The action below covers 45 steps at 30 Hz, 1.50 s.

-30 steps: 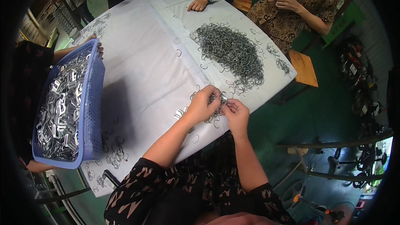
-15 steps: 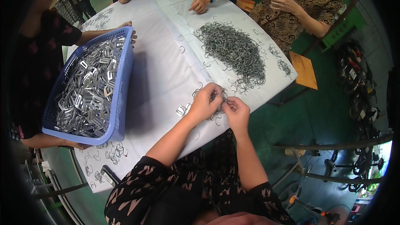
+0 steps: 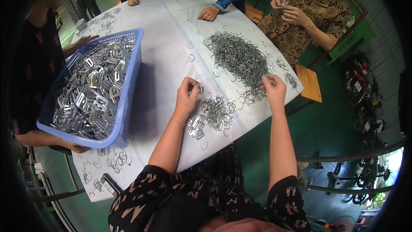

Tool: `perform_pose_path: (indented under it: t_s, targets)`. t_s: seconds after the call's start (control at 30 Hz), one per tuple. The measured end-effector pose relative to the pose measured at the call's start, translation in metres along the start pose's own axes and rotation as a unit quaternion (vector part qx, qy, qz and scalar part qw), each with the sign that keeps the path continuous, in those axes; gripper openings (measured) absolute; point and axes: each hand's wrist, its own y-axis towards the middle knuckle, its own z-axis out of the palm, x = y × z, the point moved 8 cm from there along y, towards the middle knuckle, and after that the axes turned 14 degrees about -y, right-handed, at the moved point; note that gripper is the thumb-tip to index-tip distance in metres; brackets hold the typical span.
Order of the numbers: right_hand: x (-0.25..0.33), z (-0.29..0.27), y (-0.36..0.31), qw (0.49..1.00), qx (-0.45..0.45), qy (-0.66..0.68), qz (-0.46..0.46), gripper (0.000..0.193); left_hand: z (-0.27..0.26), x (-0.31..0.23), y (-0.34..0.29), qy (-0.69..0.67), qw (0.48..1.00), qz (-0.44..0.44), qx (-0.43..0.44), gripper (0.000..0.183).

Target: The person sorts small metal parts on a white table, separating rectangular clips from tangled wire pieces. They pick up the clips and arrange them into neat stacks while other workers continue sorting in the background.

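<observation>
My left hand is closed above the white cloth, with a silver slotted buckle at its fingertips. My right hand has its fingers curled together at the right edge of the large heap of grey wire hooks; whatever they pinch is too small to make out. Between my arms lies a smaller heap of wire hooks. Several flat silver buckles lie just left of that heap, beside my left forearm.
At left, a person holds a blue plastic basket full of silver buckles over the white-covered table. Loose hooks and a dark-edged object lie near the left corner. Others work around the far side. A wooden stool stands at right.
My hands, together over the small heap before, have parted: the left went up and left, the right went right to the large heap. The blue basket shifted slightly.
</observation>
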Motion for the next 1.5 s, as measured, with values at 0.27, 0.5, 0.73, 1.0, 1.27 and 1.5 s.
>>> perform_pose_path:
  t_s: [0.27,0.5,0.73,1.0,1.27,1.5]
  targets:
    - [0.045,-0.031,0.067,0.999,-0.033,-0.037,0.002,0.020,-0.032,0.019,0.001,0.027,0.998,0.012,-0.062,0.009]
    - [0.049,-0.022,0.064,0.999,-0.043,-0.006,0.001,0.019,-0.037,0.013,0.000,0.041,0.996,0.022,-0.079,0.008]
    - [-0.072,-0.013,0.019,0.973,-0.150,-0.175,-0.005,0.021,-0.032,0.007,-0.002,0.084,0.993,0.006,-0.084,0.011]
    - [-0.095,-0.005,-0.059,0.950,-0.243,-0.197,0.004,0.021,-0.038,0.026,0.003,0.086,0.992,-0.034,-0.082,0.012]
    - [-0.152,-0.087,-0.141,0.931,-0.330,-0.152,0.043,0.018,-0.036,0.022,0.002,0.063,0.996,-0.025,-0.054,0.007]
    - [-0.234,-0.251,-0.300,0.847,-0.425,-0.264,0.178,0.022,-0.033,0.011,0.007,0.027,0.999,0.003,-0.042,0.006]
